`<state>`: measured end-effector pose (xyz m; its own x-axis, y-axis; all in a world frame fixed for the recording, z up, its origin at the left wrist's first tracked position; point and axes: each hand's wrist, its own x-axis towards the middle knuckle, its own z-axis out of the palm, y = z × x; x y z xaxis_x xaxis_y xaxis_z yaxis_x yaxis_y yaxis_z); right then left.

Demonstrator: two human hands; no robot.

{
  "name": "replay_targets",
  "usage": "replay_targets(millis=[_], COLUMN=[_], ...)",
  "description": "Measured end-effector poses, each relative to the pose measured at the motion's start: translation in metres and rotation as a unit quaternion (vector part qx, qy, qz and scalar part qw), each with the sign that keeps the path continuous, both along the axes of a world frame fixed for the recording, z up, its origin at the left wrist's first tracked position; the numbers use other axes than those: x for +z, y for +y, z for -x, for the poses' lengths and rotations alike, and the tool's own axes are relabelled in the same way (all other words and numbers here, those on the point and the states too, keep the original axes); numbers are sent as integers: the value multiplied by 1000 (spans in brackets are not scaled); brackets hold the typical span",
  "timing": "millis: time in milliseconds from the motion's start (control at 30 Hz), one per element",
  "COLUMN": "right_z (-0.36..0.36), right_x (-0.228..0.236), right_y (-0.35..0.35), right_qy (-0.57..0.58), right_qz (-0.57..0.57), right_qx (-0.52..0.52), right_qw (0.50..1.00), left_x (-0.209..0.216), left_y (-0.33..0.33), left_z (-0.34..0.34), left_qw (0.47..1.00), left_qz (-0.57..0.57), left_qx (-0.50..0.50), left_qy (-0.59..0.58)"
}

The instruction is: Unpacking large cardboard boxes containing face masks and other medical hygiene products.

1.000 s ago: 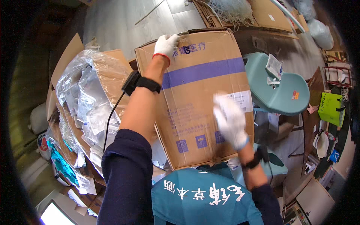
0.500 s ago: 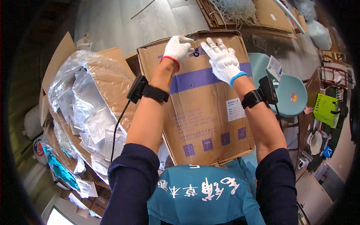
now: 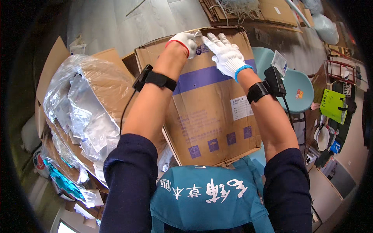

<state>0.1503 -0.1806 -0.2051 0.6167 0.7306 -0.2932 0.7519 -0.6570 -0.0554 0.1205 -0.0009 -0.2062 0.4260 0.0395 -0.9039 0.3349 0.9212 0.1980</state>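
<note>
A large brown cardboard box (image 3: 206,105) with a purple stripe and a white label lies in front of me. My left hand (image 3: 187,42), in a white glove with a red cuff, is closed in a pinch at the box's far edge. A small shiny piece of clear tape (image 3: 198,34) shows at its fingertips. Close to its right, my right hand (image 3: 226,54), in a white glove with a blue cuff, lies on the box with fingers stretched out. Its fingertips point toward the far edge, and it holds nothing.
At the left stands an open carton lined with clear plastic (image 3: 85,105), full of clear bags. A pale teal chair (image 3: 297,91) is on the right, with a yellow-green bag (image 3: 335,105) beyond it. Flattened cardboard (image 3: 278,13) lies at the far right.
My left hand has turned inward and reached the far edge, where shiny tape now shows at its fingertips. My right hand stays spread on the box. The whole view has shifted slightly.
</note>
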Motion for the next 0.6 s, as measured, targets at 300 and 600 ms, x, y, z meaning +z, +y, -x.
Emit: replay_targets(millis=[300,600], right_z=[2,4], right_x=[-9,-4], right_y=[-4,5], right_qy=[-7,8], right_qz=[17,26], right_qx=[-32,-48], right_qw=[999,998], left_x=[-9,-22], left_y=[3,-30], left_z=[48,16], left_qw=[875,550], left_qz=[-382,-654], left_qx=[-282,-519], left_qy=[-89,-17])
